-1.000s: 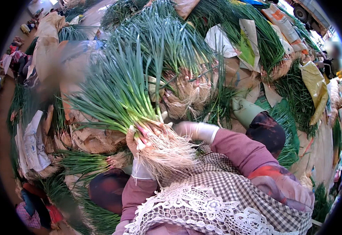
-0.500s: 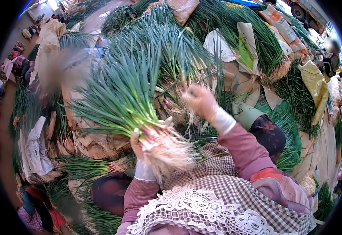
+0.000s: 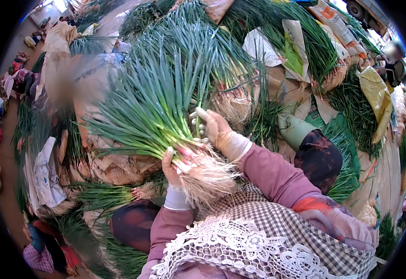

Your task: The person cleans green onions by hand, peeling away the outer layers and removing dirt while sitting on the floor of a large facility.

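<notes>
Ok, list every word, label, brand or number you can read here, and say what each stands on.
Nothing reads clearly enough to quote.
White sack with blue marks, at left: print too small and blurred.
Orange-and-white sack, upper right: marks too small to read.
Bunch of green onions in the left hand: no label visible.

Glossy leaves [image 3: 154, 114], rough stringy roots [image 3: 208, 179]
</notes>
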The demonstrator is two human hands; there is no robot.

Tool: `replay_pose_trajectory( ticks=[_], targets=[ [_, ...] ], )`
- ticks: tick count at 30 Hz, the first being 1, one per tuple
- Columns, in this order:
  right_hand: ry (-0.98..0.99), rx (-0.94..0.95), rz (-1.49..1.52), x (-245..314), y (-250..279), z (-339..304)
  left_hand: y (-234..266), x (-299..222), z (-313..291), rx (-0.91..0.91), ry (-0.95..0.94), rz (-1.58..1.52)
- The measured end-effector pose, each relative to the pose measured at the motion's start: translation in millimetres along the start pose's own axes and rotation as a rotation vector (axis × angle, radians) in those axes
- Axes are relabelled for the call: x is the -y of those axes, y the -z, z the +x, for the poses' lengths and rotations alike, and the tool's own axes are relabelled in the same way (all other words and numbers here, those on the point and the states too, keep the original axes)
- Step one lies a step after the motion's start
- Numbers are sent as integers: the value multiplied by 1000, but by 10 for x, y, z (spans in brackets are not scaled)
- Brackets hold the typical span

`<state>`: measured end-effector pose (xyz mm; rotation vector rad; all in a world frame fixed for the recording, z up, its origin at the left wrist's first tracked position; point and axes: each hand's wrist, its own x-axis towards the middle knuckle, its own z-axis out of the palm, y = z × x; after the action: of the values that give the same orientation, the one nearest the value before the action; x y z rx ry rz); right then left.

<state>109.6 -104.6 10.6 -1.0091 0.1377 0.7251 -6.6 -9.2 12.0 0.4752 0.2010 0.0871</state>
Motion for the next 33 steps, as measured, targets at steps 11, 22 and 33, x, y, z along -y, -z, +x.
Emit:
replay_pose_trajectory(
  ticks=[11,22,33],
  targets=[
    [135,-99,-1637,96,748,35,-166,-127,-51,124,124,-265],
    [311,-493,-1207,1038,508,480,49,-76,105,190,4,-118],
    [502,135,-1691,444,232,-404,143,-57,150,26,-1,-46]
  ],
)
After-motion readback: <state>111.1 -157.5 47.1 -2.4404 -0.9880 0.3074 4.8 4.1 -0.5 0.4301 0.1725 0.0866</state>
